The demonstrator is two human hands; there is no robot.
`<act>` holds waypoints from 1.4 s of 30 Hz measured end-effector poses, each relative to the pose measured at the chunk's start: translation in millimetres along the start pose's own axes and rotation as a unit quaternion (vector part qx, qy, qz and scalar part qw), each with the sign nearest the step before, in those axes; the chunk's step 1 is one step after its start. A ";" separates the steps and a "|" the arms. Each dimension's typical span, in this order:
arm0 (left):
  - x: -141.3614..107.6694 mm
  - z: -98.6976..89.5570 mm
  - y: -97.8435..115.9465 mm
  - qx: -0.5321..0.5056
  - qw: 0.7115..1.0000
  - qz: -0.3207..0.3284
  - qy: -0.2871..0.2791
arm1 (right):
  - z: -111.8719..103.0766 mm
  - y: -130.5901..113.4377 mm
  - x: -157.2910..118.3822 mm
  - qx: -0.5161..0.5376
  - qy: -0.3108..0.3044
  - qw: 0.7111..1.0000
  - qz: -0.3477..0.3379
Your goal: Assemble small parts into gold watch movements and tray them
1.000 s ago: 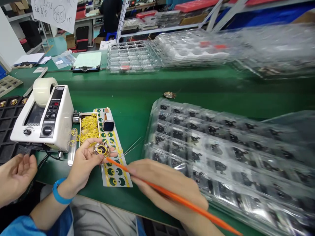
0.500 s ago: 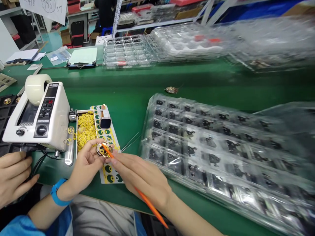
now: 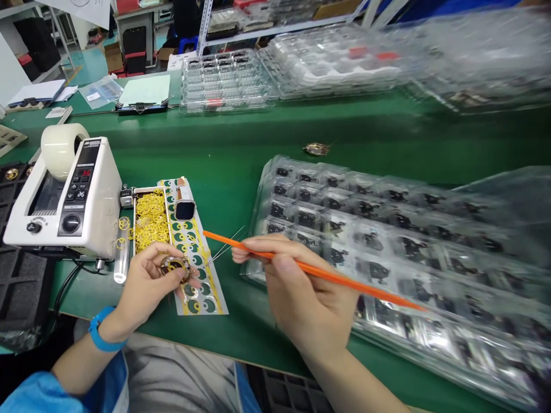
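Note:
My left hand (image 3: 150,278), with a blue band at the wrist, pinches a small round part (image 3: 175,268) with a metallic rim. Between the fingers of my right hand (image 3: 307,287) is an orange pointed stick (image 3: 327,274); its tip lies over the green table, apart from the round part. Beside my left hand are a box of yellow rings (image 3: 150,221) and a white sheet (image 3: 206,292) with green and yellow shapes. A dark-faced square device (image 3: 185,210) rests on that sheet. Thin wires or tweezers (image 3: 226,244) lie near the stick's tip.
A white tape dispenser (image 3: 92,201) stands at the left, by a black compartment tray (image 3: 26,292). Clear trays of dark parts (image 3: 365,229) cover the right side. Further back are a clipboard (image 3: 145,92), more clear trays (image 3: 226,83) and a small metallic object (image 3: 317,149).
My right hand has drawn the orange stick away from the round part, to the right, and turned it flatter. Another person's hand at the left edge has gone from view.

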State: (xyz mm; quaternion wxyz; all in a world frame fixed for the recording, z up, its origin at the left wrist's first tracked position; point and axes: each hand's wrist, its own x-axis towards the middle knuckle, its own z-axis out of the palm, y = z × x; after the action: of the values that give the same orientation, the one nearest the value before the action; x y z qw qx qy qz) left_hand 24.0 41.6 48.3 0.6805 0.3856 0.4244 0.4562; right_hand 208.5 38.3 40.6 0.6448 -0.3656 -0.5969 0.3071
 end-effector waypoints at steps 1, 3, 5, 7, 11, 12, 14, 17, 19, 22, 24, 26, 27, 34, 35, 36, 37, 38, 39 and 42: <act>-0.1 0.1 0.0 0.002 1.000 0.005 -0.002 | -0.1 1.0 0.5 0.005 0.002 1.000 0.006; -0.8 0.5 0.2 0.006 1.000 0.013 -0.004 | 0.0 2.1 0.8 -0.008 0.006 1.000 0.009; -1.7 1.1 0.2 0.014 1.000 0.020 -0.002 | 1.4 1.1 -0.3 -0.020 -0.003 1.000 -0.001; -2.3 1.8 -0.2 0.024 0.999 0.027 0.010 | 5.1 -1.2 -3.1 -0.041 -0.030 0.998 -0.023; -2.3 3.4 -1.5 0.047 0.998 0.047 0.021 | 18.3 -2.9 -10.7 -0.193 -0.100 0.969 -0.115; -2.3 3.8 -1.8 0.051 0.997 0.054 0.017 | 21.8 -1.9 -12.3 -0.233 -0.106 0.957 -0.140; -2.8 4.4 -2.8 0.057 0.996 0.071 0.003 | 27.0 1.4 -14.3 -0.283 -0.097 0.939 -0.168; -4.6 4.0 -5.6 0.061 0.993 0.092 -0.031 | 29.5 5.9 -14.3 -0.301 -0.079 0.937 -0.158; -5.9 2.4 -8.6 0.068 0.991 0.100 -0.053 | 29.0 7.1 -13.3 -0.297 -0.074 0.942 -0.138; -7.3 -1.2 -13.4 0.102 0.987 0.106 -0.071 | 28.1 7.3 -11.8 -0.292 -0.082 0.949 -0.083; -7.7 -2.9 -15.4 0.127 0.983 0.108 -0.076 | 28.3 7.6 -10.8 -0.285 -0.084 0.953 -0.052; -7.7 -3.2 -15.7 0.142 0.981 0.106 -0.078 | 28.7 7.5 -9.4 -0.270 -0.086 0.958 -0.041; -7.5 -2.9 -15.2 0.145 0.981 0.103 -0.076 | 28.6 6.9 -8.4 -0.253 -0.092 0.963 -0.035; -3.0 -1.3 -7.8 0.064 0.994 0.080 -0.027 | 12.2 -9.7 8.8 0.018 -0.193 0.966 0.174; -2.6 -2.1 -7.0 0.042 0.996 0.077 -0.022 | 8.1 -11.6 12.7 0.035 -0.190 0.960 0.204; -2.3 -3.2 -6.3 0.022 0.997 0.077 -0.016 | 4.6 -12.5 16.9 0.040 -0.181 0.956 0.229; -2.3 -4.4 -5.4 0.004 0.997 0.079 -0.005 | 2.1 -12.3 21.5 0.032 -0.171 0.953 0.249; -2.6 -5.8 -4.5 -0.012 0.996 0.086 0.010 | 1.2 -10.8 26.3 0.015 -0.163 0.950 0.265; -3.1 -7.1 -3.4 -0.028 0.994 0.098 0.029 | 2.3 -7.8 31.2 -0.007 -0.162 0.947 0.278; -5.1 -11.1 -0.7 -0.067 0.980 0.159 0.100 | 18.6 8.9 44.6 -0.079 -0.220 0.929 0.286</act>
State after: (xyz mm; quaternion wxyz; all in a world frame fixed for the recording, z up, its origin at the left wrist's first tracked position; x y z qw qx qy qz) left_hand 12.8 38.1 45.0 0.5776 0.3540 0.3925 0.6221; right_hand 194.8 82.2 57.8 0.3510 -0.4937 -0.6160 0.5036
